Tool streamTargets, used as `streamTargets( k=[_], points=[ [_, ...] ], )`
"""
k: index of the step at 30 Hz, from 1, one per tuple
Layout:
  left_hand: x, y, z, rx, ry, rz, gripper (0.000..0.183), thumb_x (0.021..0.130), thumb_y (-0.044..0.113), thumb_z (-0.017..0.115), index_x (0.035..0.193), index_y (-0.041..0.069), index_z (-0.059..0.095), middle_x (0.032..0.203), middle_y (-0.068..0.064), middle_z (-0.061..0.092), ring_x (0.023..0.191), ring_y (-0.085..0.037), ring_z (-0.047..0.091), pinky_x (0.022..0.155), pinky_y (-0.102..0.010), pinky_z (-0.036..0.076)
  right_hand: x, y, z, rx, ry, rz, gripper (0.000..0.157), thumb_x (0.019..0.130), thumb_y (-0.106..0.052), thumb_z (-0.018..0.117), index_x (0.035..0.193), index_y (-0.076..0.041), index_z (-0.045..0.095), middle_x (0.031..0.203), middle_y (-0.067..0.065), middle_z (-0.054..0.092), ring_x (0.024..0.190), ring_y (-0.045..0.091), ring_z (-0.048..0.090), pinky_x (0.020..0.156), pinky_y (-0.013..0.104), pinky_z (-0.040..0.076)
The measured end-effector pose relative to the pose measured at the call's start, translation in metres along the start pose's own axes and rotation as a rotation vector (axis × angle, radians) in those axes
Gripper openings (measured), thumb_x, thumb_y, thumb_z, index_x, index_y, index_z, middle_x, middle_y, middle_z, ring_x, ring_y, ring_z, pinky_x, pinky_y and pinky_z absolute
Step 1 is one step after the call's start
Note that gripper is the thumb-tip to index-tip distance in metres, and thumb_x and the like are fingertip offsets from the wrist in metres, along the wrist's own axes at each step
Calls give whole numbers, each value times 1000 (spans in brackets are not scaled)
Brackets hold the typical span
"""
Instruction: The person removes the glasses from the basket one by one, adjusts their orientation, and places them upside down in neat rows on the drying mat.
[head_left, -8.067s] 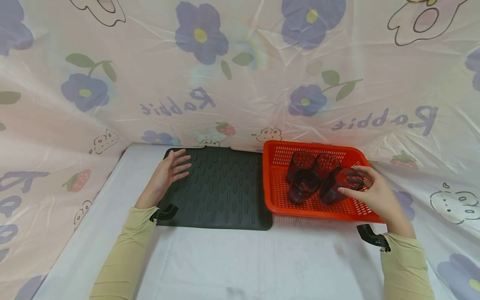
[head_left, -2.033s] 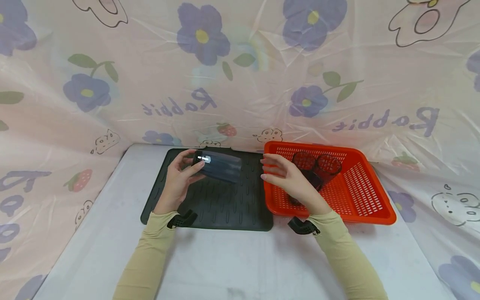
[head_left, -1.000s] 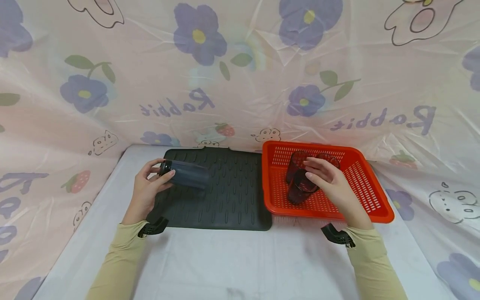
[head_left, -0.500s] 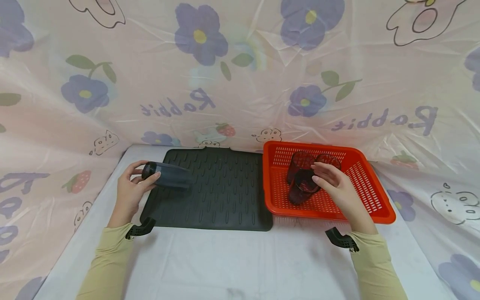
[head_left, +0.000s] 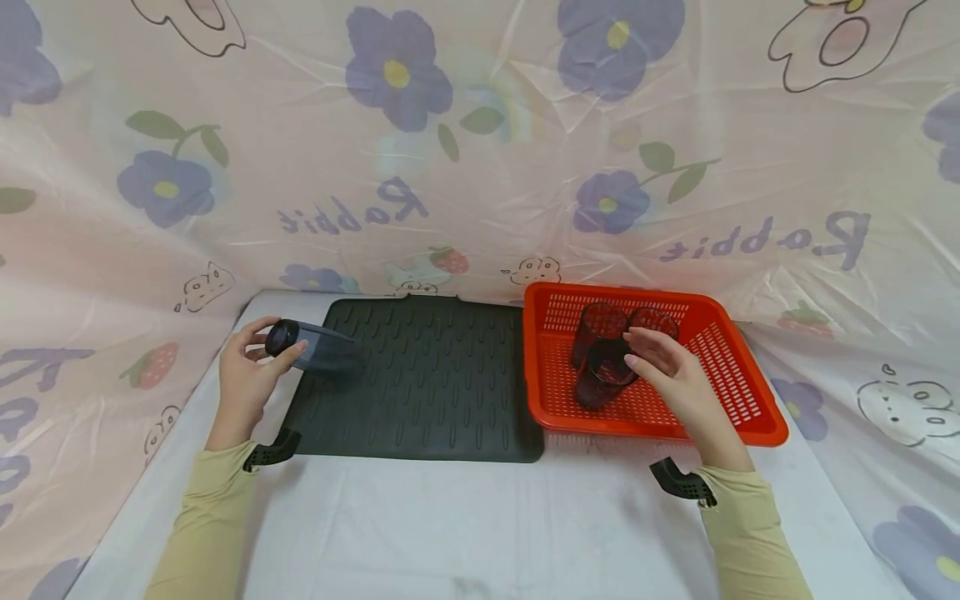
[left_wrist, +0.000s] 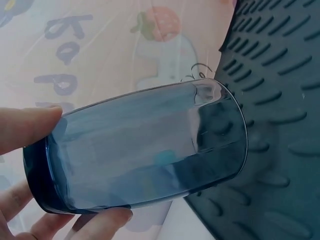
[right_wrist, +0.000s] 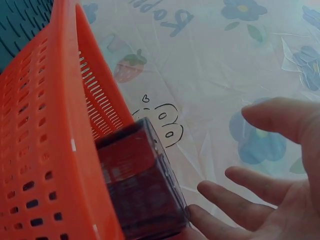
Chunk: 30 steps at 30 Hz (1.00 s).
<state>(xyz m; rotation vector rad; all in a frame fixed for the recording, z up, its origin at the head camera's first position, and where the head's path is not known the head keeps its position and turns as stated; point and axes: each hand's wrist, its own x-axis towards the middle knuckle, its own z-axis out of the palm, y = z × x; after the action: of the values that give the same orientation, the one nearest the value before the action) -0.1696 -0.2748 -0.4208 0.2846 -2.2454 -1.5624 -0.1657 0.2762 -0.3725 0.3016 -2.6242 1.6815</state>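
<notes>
My left hand (head_left: 247, 375) grips a blue-tinted drinking glass (head_left: 324, 350) by its thick base, thumb on one side and fingers on the other. The glass lies tilted in the air, its mouth toward the left part of the dark ribbed mat (head_left: 450, 383). In the left wrist view the same glass (left_wrist: 145, 150) looks see-through. My right hand (head_left: 678, 387) is over the red basket (head_left: 652, 432), thumb and fingers spread, fingertips right at the rim of the front glass (head_left: 597, 385). Behind it in the basket are a glass (head_left: 588, 329) and another glass (head_left: 660, 320).
The mat lies on a white-covered table (head_left: 465, 525), with the basket directly at its right side. A patterned plastic sheet (head_left: 480, 167) rises behind and along both sides. The basket's raised wall (right_wrist: 65, 125) stands close to my right fingers.
A glass my right hand touched in the basket is now in my left hand, which has carried it left across the mat. My right hand has returned to the glasses in the basket.
</notes>
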Motion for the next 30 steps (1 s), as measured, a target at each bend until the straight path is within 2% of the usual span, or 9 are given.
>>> streamTargets(
  k=[4,7,12,17,24,30],
  points=[
    [1,1,0,145,34,31,58,82,25,77,135,14,55,118,-12,45,95,-17,47,62,-15,46,1,1,1,-1,1,1,57,97,-30,59,143,-3,40,142,17,45,130,35,41,89,10,40],
    [3,1,2,205,45,74,57,82,27,77,133,13,56,116,-14,48,96,-25,48,62,-20,43,1,1,1,-2,1,4,57,97,-30,59,143,-3,39,142,17,45,130,35,40,89,10,40],
    [9,-1,7,242,58,161,55,80,21,79,130,8,59,110,-17,48,90,-32,51,64,-19,41,0,2,1,-10,0,6,58,96,-31,60,143,-4,40,142,15,45,131,34,40,89,9,40],
    [11,-1,11,260,70,211,54,78,15,81,127,4,61,104,-19,48,84,-34,52,65,-20,40,0,3,2,-7,-5,9,59,96,-32,60,143,-4,39,143,15,45,131,33,39,89,9,40],
    [13,3,14,310,46,210,56,79,15,80,130,3,59,107,-22,47,90,-42,52,69,-37,42,0,3,2,-6,-13,31,59,96,-34,59,144,-5,38,144,14,43,133,33,37,89,10,39],
    [14,3,17,340,22,211,57,79,16,80,130,4,58,107,-22,46,93,-44,53,68,-41,44,0,2,2,0,-11,37,59,96,-34,59,144,-7,39,144,13,43,132,33,38,89,10,40]
  ],
)
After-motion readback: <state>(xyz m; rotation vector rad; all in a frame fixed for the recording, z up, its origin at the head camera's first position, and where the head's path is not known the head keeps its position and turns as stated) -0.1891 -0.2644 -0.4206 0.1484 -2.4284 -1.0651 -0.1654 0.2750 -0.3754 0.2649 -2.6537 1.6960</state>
